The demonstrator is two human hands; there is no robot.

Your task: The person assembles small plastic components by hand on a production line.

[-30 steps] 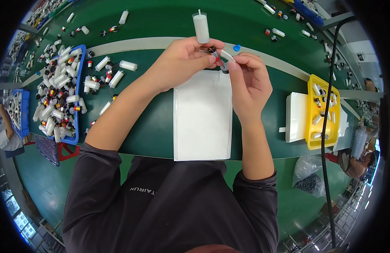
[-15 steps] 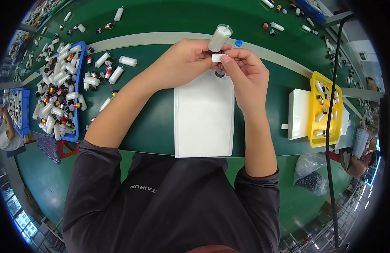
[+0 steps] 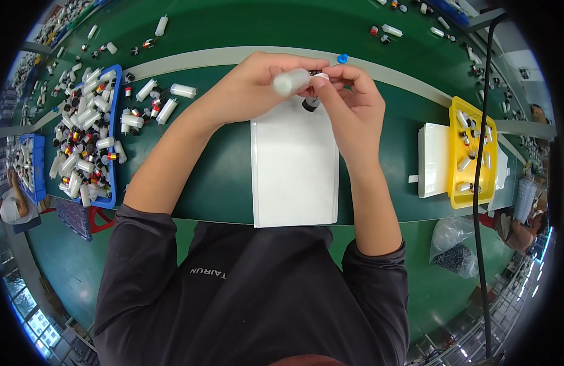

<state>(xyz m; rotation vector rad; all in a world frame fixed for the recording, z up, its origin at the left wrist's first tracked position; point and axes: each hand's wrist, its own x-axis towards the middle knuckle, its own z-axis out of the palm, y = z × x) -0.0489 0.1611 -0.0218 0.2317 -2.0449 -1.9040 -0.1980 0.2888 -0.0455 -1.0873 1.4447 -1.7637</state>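
Observation:
Over the far end of a white sheet stack (image 3: 295, 171), my two hands meet. My left hand (image 3: 248, 88) is closed around the neck of a white translucent cylinder (image 3: 290, 83), which tilts toward the left and is blurred. A dark round end piece (image 3: 310, 104) hangs below the fingers; its link to the cylinder is mostly hidden. Between thumb and fingers, my right hand (image 3: 358, 107) pinches a small white label (image 3: 320, 76) against the part's narrow section. A small blue piece (image 3: 342, 58) lies just beyond the right fingertips.
On the left, a blue tray (image 3: 115, 131) is heaped with similar cylinders, and several loose ones (image 3: 167, 111) lie beside it. A yellow tray (image 3: 454, 155) with a few stands at right on white sheets (image 3: 433, 160). A black cable (image 3: 479, 183) hangs before it. The belt beyond carries more parts.
The cylinder has swung from upright to tilted left and nearer me. The label, flat and facing me before, now shows only a small folded bit. The parts on the far belt have shifted left.

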